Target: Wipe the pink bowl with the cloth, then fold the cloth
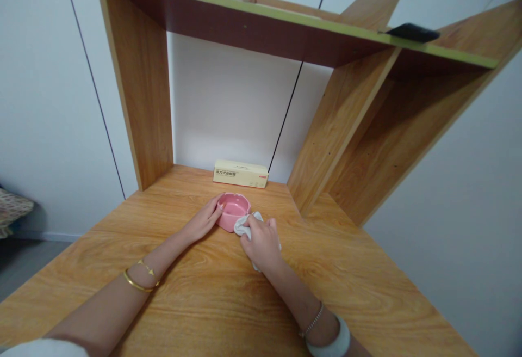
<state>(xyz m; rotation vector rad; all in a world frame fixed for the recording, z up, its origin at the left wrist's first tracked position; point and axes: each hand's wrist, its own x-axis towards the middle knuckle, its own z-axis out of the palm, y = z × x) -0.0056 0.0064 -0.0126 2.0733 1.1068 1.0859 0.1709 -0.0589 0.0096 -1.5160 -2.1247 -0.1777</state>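
A small pink bowl (234,208) sits on the wooden desk (196,291), a little in front of the back wall. My left hand (202,222) rests against the bowl's left side, fingers touching its rim. My right hand (262,241) is closed on a white cloth (246,226), which is pressed against the bowl's near right side. Part of the cloth is hidden under my palm.
A long cream box (240,174) with printed text lies at the back of the desk against the wall. Wooden uprights stand left (141,90) and right (346,123), under a shelf (261,19) carrying a dark object (412,32) and clear plastic.
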